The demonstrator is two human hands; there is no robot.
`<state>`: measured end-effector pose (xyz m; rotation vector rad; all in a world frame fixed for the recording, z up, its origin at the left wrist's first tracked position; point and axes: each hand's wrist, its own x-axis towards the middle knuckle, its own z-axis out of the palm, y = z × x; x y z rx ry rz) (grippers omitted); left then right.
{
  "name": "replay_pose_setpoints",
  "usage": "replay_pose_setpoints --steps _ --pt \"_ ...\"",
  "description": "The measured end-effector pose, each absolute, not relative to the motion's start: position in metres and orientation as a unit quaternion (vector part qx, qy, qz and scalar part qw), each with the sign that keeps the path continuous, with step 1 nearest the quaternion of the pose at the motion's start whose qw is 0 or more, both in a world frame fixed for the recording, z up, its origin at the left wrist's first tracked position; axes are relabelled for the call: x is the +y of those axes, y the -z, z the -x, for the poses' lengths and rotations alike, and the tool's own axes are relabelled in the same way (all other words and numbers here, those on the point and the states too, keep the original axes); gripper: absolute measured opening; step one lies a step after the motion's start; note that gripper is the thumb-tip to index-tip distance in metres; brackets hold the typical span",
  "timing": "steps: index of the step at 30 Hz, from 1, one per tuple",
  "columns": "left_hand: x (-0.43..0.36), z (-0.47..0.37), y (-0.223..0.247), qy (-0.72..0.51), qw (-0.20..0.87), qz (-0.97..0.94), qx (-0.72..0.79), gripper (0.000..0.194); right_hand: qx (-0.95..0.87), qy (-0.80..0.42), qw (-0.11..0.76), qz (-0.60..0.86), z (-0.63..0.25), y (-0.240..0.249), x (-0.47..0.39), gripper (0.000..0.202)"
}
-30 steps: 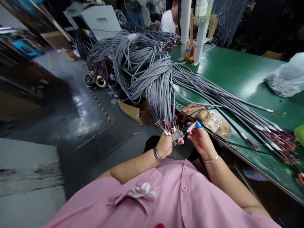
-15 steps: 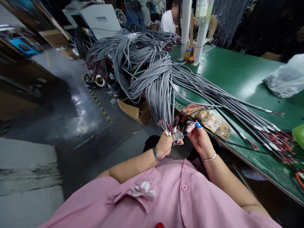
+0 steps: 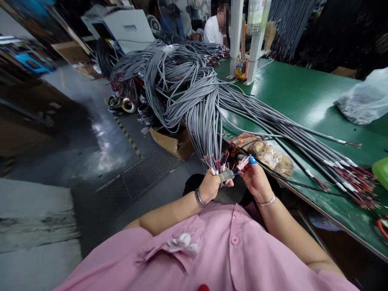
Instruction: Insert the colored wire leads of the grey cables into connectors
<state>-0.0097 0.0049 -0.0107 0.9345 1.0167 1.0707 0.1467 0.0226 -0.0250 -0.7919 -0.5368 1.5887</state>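
Observation:
My left hand (image 3: 212, 184), with a grey covering on its thumb, is closed around the ends of a bundle of grey cables (image 3: 204, 121). Thin coloured wires (image 3: 216, 161) fan out above its fingers. Close by on the right, my right hand (image 3: 254, 180) pinches a small pinkish-white piece (image 3: 243, 163) between thumb and fingers; one fingertip has a blue cover. A thin blue wire runs between the two hands. What the small piece is cannot be made out.
More cables with stripped ends (image 3: 351, 178) lie across the green table (image 3: 297, 93). A taped brown block (image 3: 273, 157) sits at its near edge. An open cardboard box (image 3: 169, 141) stands below on the floor. A person in white (image 3: 213, 30) is at the back.

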Motion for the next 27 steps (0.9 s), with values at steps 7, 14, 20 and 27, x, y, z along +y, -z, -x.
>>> replay_pose_setpoints --steps 7,14,20,27 --pt "0.003 0.011 0.015 -0.475 0.647 -0.420 0.424 0.031 -0.222 -0.699 0.592 0.334 -0.148 0.026 0.022 0.031" --pt "0.001 0.012 0.016 -0.480 0.653 -0.413 0.416 0.028 -0.203 -0.719 0.576 0.332 -0.148 0.024 0.020 0.039" --pt "0.000 0.016 0.014 -0.481 0.645 -0.421 0.418 0.032 -0.220 -0.745 0.532 0.337 -0.155 0.022 0.015 0.047" --pt "-0.003 0.021 0.018 -0.460 0.624 -0.483 0.408 0.035 -0.340 -0.735 0.441 0.387 -0.159 0.021 -0.004 0.034"
